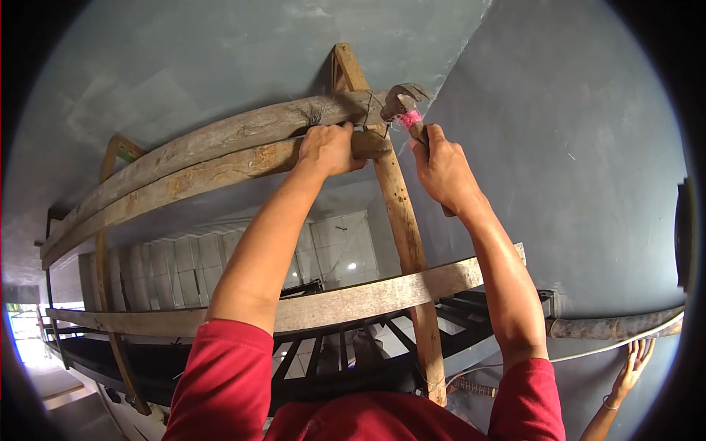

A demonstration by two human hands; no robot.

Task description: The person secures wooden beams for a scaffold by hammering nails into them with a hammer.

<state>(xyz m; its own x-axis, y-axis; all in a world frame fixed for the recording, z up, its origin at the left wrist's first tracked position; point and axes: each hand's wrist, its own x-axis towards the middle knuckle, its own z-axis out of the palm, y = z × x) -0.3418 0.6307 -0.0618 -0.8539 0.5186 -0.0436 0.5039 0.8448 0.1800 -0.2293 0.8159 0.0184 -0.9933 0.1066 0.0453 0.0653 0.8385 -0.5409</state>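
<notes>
My right hand (pixel 445 170) is wrapped round the handle of a claw hammer (pixel 401 103), with pink wrapping just below its head. The hammer's head is raised beside the right end of the upper wooden pole (pixel 243 131). Below that runs a second wooden pole (pixel 213 163), and my left hand (pixel 327 149) grips it near its right end, fingers curled over the top. A bent metal rod or wire (pixel 386 132) sticks out between the pole ends. Both poles lie against an upright wooden post (pixel 401 209).
A flat wooden board (pixel 368 303) crosses in front of me at chest height. Black metal slats (pixel 331 356) lie beneath it, with floor visible through the gaps. At lower right, another person's hand (pixel 629 367) reaches up near a rusty pipe (pixel 614 325) and a white cable (pixel 592 353).
</notes>
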